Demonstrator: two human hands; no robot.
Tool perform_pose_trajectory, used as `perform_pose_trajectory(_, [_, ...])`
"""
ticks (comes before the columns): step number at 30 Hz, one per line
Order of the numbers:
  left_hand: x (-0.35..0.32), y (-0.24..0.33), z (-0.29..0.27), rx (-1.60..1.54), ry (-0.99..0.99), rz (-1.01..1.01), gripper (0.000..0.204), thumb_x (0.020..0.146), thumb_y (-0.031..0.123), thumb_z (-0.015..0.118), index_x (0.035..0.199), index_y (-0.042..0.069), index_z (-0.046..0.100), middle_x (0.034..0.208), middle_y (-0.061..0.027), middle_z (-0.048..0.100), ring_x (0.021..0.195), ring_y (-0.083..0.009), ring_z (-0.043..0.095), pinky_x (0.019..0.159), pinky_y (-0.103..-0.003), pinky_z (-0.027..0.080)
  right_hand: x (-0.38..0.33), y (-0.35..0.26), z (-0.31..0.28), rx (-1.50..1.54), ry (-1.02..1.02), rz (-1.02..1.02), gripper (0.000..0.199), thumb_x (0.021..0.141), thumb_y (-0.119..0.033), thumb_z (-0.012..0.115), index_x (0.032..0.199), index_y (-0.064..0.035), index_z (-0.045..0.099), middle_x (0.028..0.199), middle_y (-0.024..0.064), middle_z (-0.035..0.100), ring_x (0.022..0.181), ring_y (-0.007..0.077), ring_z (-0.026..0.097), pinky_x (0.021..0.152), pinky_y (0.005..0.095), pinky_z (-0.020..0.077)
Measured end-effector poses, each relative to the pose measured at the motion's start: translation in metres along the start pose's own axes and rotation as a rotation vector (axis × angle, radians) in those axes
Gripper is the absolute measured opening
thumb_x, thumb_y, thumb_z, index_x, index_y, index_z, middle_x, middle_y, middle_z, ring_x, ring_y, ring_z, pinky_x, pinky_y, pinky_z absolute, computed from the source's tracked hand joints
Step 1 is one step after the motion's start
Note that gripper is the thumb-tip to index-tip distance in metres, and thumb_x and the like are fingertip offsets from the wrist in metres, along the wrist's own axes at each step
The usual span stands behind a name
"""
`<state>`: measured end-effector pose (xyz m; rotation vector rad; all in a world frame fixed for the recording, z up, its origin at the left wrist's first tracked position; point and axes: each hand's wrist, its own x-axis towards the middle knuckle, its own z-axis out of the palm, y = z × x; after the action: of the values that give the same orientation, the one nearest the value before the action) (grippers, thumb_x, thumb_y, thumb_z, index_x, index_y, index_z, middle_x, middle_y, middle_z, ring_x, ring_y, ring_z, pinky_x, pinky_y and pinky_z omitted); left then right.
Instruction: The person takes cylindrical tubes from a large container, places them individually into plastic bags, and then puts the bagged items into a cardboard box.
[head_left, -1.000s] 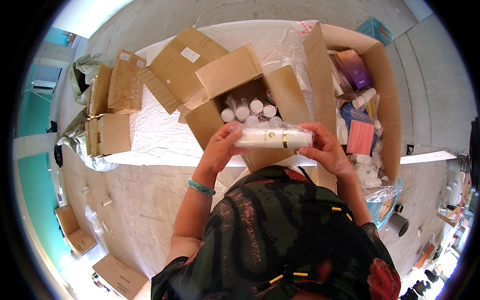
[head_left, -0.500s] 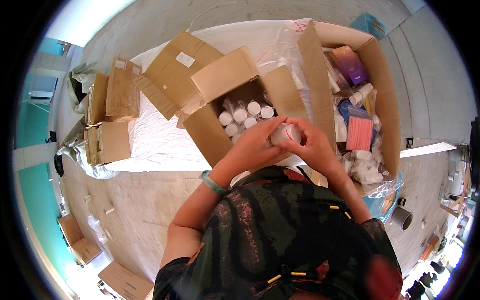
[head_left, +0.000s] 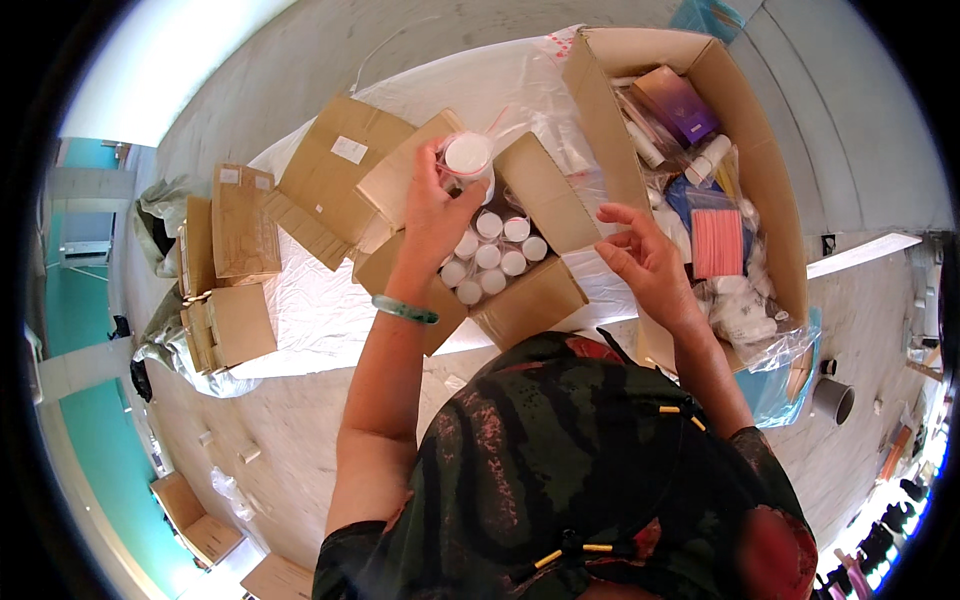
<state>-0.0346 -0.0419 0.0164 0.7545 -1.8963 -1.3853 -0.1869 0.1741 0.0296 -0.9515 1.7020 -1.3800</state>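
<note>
A white-lidded bottle (head_left: pixel 468 154) in a clear plastic bag is held up by my left hand (head_left: pixel 432 215), whose fingers wrap round its sides. It hangs over the far left part of an open cardboard box (head_left: pixel 530 303). Inside that box stand several bagged white-capped bottles (head_left: pixel 488 255), packed upright side by side. My right hand (head_left: pixel 648 262) holds nothing and has its fingers apart. It hovers to the right of the bottle box, between that and a larger carton.
At the right, the large carton (head_left: pixel 785 200) holds a purple box (head_left: pixel 685 105), a bundle of pink strips (head_left: pixel 717 243) and bagged white items. Flattened cardboard (head_left: pixel 345 180) lies left of the bottle box. Further left, folded cartons (head_left: pixel 240 225) stand on the white-covered table (head_left: pixel 310 310).
Both hands were together round the bagged bottle near my chest. My left hand has carried it forward and left over the box; my right hand has let go and opened.
</note>
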Motion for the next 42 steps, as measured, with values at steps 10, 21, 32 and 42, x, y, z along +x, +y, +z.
perform_pose_trajectory(10, [-0.008,-0.084,0.030,-0.127,-0.077,-0.116,0.050,0.075,-0.006,0.060,0.119,0.005,0.039,0.114,-0.0086,0.050,0.106,-0.0166,0.051,0.091,-0.031,0.043,-0.010,0.011,-0.009,-0.067,0.006,0.026,0.033,0.087,-0.012,0.060,0.118,-0.0044,0.053,0.113,0.0046,0.055,0.088,0.0107,0.055,0.076,0.0247,0.0463])
perform_pose_trajectory(21, [-0.024,-0.105,0.028,0.819,-0.245,0.090,0.037,0.079,0.024,0.065,0.108,0.003,0.055,0.099,-0.0166,0.060,0.092,-0.0348,0.058,0.079,-0.039,0.047,-0.007,0.030,-0.014,-0.144,-0.013,0.029,0.034,0.085,-0.014,0.061,0.117,-0.0058,0.054,0.107,0.0075,0.056,0.088,0.0157,0.059,0.073,0.0283,0.0474])
perform_pose_trajectory(32, [-0.019,-0.117,0.023,0.835,-0.223,-0.099,0.033,0.079,0.022,0.065,0.110,0.010,0.060,0.093,-0.0143,0.065,0.084,-0.0314,0.062,0.074,-0.037,0.048,-0.005,0.052,-0.012,-0.203,0.000,-0.029,0.031,0.081,-0.012,0.062,0.110,-0.0036,0.056,0.102,0.0136,0.057,0.080,0.0225,0.062,0.069,0.0329,0.0493])
perform_pose_trajectory(42, [-0.048,-0.076,0.013,0.480,-0.070,-0.057,0.048,0.083,0.013,0.062,0.127,0.000,0.046,0.116,-0.0178,0.056,0.106,-0.0290,0.055,0.090,-0.037,0.043,-0.012,0.064,-0.044,-0.170,0.040,-0.019,0.031,0.081,-0.017,0.062,0.109,-0.0036,0.057,0.099,0.0138,0.061,0.081,0.0246,0.061,0.074,0.0337,0.0489])
